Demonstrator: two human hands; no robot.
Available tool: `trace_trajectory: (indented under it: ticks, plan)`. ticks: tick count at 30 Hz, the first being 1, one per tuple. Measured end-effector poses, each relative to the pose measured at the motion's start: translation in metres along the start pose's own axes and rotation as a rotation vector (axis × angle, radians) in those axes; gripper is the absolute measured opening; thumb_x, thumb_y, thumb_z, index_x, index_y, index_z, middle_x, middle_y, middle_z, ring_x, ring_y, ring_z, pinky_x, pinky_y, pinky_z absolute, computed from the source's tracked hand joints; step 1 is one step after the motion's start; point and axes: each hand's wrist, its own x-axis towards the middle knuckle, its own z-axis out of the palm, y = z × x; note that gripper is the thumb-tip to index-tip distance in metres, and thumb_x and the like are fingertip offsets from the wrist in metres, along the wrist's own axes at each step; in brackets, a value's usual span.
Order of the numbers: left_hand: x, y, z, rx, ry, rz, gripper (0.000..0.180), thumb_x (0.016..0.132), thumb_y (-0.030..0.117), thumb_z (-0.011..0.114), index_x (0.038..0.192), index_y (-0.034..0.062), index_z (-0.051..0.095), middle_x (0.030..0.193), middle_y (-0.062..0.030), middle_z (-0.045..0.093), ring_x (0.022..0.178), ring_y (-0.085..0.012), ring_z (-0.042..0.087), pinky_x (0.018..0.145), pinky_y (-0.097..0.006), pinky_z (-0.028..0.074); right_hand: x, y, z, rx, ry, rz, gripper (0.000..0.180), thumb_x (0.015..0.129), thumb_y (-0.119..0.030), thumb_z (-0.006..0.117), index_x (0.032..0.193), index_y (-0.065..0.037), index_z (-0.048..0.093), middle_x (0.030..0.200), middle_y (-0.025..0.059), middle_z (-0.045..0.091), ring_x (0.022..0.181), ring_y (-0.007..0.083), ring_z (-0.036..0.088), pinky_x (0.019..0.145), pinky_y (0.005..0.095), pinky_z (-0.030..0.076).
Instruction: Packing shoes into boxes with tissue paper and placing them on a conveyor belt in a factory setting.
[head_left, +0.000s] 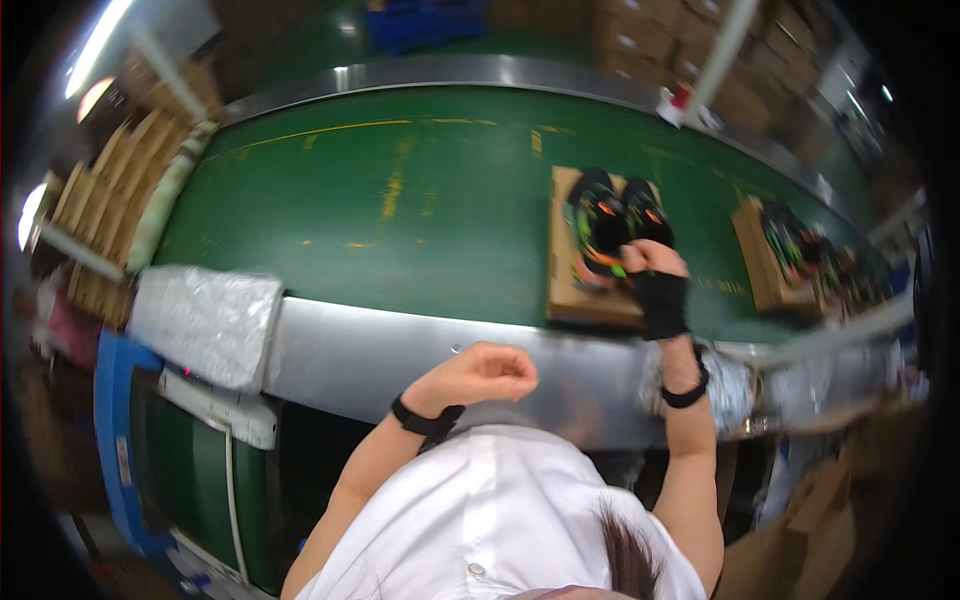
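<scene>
The two dark shoes (598, 222) sit side by side on a cardboard box (592, 307), which probably keeps them paired and off the green surface (470, 210). Their toes seem to point away from me, heels my way, their long axes running roughly across the surface. My gloved right hand (660, 285) is bent in at the heel end of the right-hand shoe, perhaps to steady it; blur keeps me from telling whether my fingers clamp it. My left hand (487, 375) is curled together above the metal ledge (335, 345), nothing visible in it. Farther right, another box (757, 262) bears more shoes (790, 245).
</scene>
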Motion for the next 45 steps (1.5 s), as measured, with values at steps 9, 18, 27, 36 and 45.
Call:
trace_trajectory:
  ticks: [9, 18, 27, 36, 45]
  plan:
    - [-0.017, -0.046, -0.042, 0.037, 0.605, -0.114, 0.018, 0.083, 0.020, 0.054, 0.088, 0.0033, 0.055, 0.076, -0.0001, 0.054, 0.069, -0.0080, 0.052, 0.065, -0.023, 0.045, 0.020, 0.108, 0.057, -0.479, -0.502, 0.339, 0.037, 0.070, -0.042, 0.052, 0.084, -0.008, 0.059, 0.092, 0.0093, 0.059, 0.090, 0.0273, 0.055, 0.077, 0.0509, 0.034]
    - [-0.013, -0.016, -0.088, 0.327, 0.921, 0.191, 0.015, 0.080, 0.015, 0.057, 0.081, 0.0001, 0.056, 0.071, -0.0016, 0.054, 0.061, -0.0087, 0.052, 0.054, -0.022, 0.042, -0.046, 0.009, 0.043, -0.377, -0.422, -0.244, 0.023, 0.059, -0.034, 0.061, 0.059, -0.011, 0.056, 0.062, 0.0095, 0.057, 0.065, 0.0253, 0.056, 0.075, 0.0413, 0.035]
    - [0.040, -0.089, -0.127, 1.134, 0.325, -0.206, 0.049, 0.082, 0.043, 0.046, 0.092, -0.0029, 0.058, 0.105, -0.0238, 0.052, 0.093, -0.0363, 0.052, 0.079, -0.041, 0.042, -0.102, -0.080, 0.122, 0.073, -0.754, -0.477, 0.018, 0.062, -0.030, 0.060, 0.061, -0.012, 0.059, 0.058, 0.0045, 0.057, 0.065, 0.0210, 0.057, 0.072, 0.0402, 0.039]
    - [0.054, -0.078, -0.128, 1.047, -0.007, -0.561, 0.051, 0.082, 0.045, 0.042, 0.094, -0.0013, 0.059, 0.096, -0.0236, 0.057, 0.094, -0.0365, 0.053, 0.083, -0.044, 0.039, -0.102, 0.045, 0.132, -0.636, -0.322, -0.056, 0.082, 0.052, -0.016, 0.071, 0.125, -0.012, 0.034, 0.134, 0.0142, 0.026, 0.124, 0.0302, 0.026, 0.094, 0.0580, 0.019]
    - [0.087, -0.066, -0.097, 1.151, 0.228, -0.110, 0.054, 0.086, 0.049, 0.033, 0.116, 0.0069, 0.049, 0.124, -0.0224, 0.038, 0.118, -0.0328, 0.032, 0.092, -0.056, 0.023, -0.059, -0.029, 0.070, 0.703, 0.211, 0.414, 0.059, 0.066, -0.004, 0.056, 0.122, -0.004, 0.037, 0.115, 0.0088, 0.047, 0.103, 0.0264, 0.048, 0.086, 0.0344, 0.039]
